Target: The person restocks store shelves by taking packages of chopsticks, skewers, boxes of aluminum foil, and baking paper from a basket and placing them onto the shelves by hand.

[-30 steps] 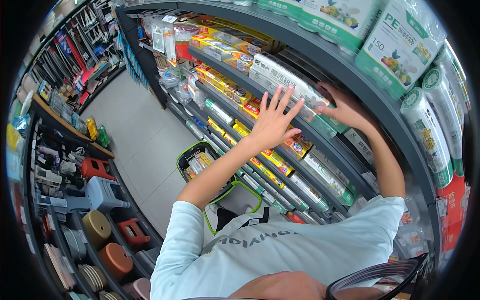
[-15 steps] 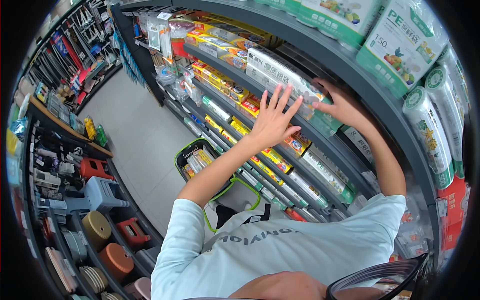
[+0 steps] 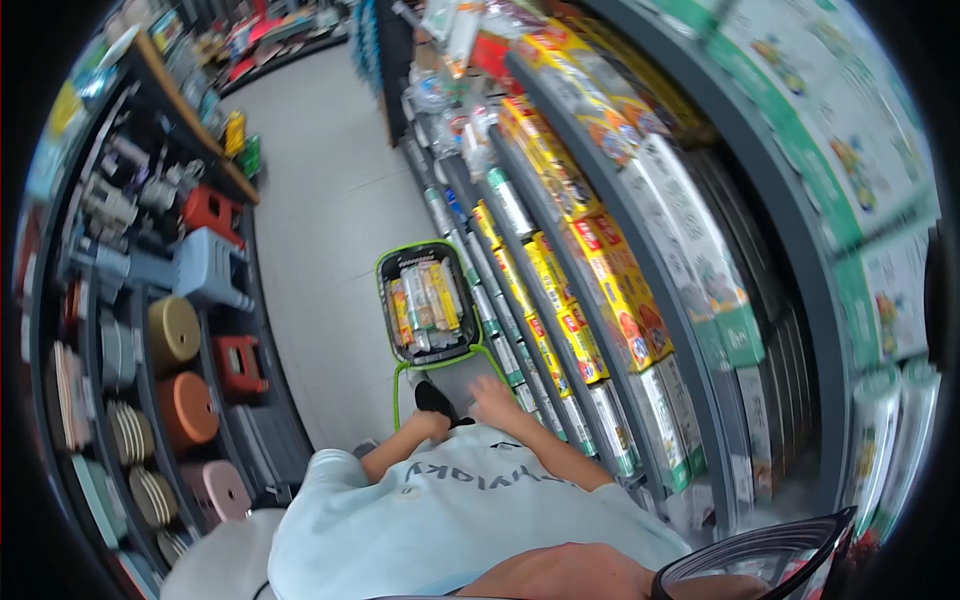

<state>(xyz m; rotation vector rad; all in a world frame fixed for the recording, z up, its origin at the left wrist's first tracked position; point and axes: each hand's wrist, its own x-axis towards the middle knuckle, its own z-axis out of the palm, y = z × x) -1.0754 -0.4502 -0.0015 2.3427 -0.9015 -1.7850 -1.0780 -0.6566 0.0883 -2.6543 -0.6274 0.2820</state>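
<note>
My left hand [image 3: 428,427] is low in front of my shirt, beside the dark shoe; its fingers are mostly hidden. To its right, my right hand [image 3: 492,404] is slightly blurred, with its fingers loosely apart and nothing visible in it. Both hands are near the green handle frame of a black basket [image 3: 384,300] on the floor. Inside the basket lie several long yellow, white and orange packages [image 3: 428,300]. White-and-green boxes [image 3: 690,225] lie on the shelf at the right, away from both hands.
The right shelves [image 3: 640,225] hold yellow boxes [image 3: 620,290], wrapped rolls and large green-and-white packs [image 3: 850,140]. Along the left, shelves carry a blue stool [image 3: 207,268], red stools [image 3: 238,364] and round stools [image 3: 190,410]. Grey floor tiles [image 3: 320,215] run between them.
Both hands have left the white-and-green boxes on the shelf and come down near my body. The view has turned, so the basket and its packages now show fully.
</note>
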